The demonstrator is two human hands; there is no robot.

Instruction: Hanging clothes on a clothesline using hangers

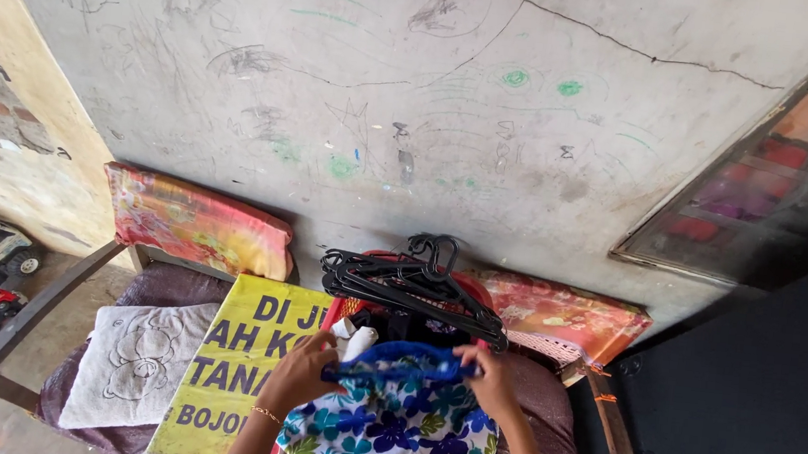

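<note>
Your left hand (301, 371) and right hand (491, 381) are both pinched shut on the blue top edge of the floral garment (388, 426), one at each end, holding it spread low in front of you over the seat. It reads as thin cotton: light, limp, no stiffness, so it'll sag between grips and won't hold shape. Not slippery or fragile by the look of it. I'd judge the hemmed blue band the best hold, since it's doubled fabric and won't stretch like the printed panel. Just behind your hands sits a stack of black hangers (413, 283); left of them a yellow sign (229, 369) and a grey towel (137, 364); cushions (195, 220) lean on the scribbled wall (389, 85).
</note>
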